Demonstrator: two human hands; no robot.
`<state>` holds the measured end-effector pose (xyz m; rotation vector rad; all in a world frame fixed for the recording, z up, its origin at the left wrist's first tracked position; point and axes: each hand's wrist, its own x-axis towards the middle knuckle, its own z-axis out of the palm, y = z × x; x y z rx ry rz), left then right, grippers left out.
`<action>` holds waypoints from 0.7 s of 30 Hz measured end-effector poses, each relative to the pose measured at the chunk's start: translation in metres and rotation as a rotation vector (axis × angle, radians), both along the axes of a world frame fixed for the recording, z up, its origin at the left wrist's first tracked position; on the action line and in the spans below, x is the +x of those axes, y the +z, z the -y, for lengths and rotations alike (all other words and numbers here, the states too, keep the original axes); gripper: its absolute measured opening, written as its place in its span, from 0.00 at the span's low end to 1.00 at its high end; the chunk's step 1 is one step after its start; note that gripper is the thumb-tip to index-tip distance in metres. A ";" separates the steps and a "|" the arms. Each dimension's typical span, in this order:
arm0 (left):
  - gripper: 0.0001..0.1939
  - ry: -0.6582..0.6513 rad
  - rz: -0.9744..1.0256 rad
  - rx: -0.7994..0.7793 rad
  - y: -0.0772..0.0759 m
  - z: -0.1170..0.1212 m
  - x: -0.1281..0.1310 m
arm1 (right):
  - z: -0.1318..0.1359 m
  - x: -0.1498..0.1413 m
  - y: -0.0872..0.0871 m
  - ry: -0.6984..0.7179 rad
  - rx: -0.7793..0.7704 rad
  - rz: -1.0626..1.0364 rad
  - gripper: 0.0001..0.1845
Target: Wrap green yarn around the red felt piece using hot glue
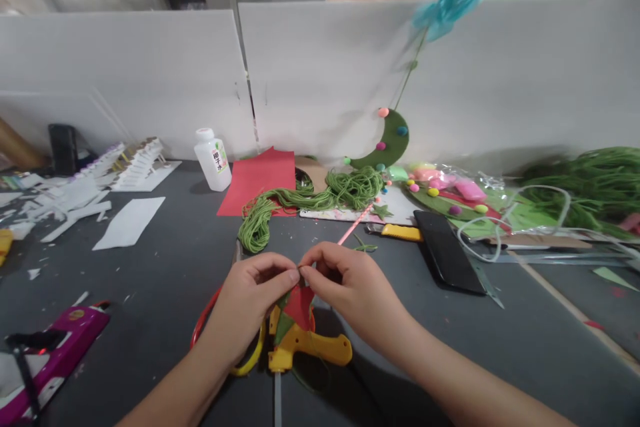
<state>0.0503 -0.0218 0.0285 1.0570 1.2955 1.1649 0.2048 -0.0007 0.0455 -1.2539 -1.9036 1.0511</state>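
Note:
My left hand (257, 297) and my right hand (350, 283) meet at the front middle of the table. Thumbs and fingertips of both are pinched together at the top of a small red and green felt piece (299, 307). Fingers hide its upper edge. Just below the felt lies a yellow glue gun (320, 345), with a pale glue stick (278, 397) poking out toward me. Scissors with a red and yellow handle (255, 353) rest partly under my left hand. A thin green strand hangs below the felt, over the glue gun's handle.
Beyond my hands lie green yarn (310, 199), red sheets (260, 177), a yellow cutter (400, 232) and a black phone (447, 253). A felt crescent with pompoms (395, 140) leans on the white partition (320, 80). A white bottle (213, 160) and paper scraps (129, 222) are left.

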 end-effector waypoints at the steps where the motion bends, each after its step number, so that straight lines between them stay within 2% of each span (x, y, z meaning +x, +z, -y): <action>1: 0.07 0.047 0.011 0.002 0.000 -0.001 -0.001 | -0.002 0.001 0.001 0.006 -0.007 -0.007 0.04; 5: 0.09 0.184 0.031 0.056 -0.005 -0.013 -0.010 | -0.014 0.013 0.010 0.080 -0.058 0.168 0.14; 9: 0.12 0.346 0.087 0.107 -0.014 -0.028 -0.018 | -0.017 0.030 0.029 0.135 -0.039 0.331 0.08; 13: 0.16 0.493 0.200 0.117 -0.015 -0.038 -0.014 | -0.003 0.034 0.043 0.274 0.042 0.407 0.10; 17: 0.16 0.578 0.329 0.120 -0.001 -0.045 -0.005 | 0.011 0.032 0.036 0.471 0.094 0.507 0.11; 21: 0.16 0.604 0.423 0.152 0.022 -0.051 0.000 | 0.011 0.040 0.021 0.546 0.120 0.614 0.13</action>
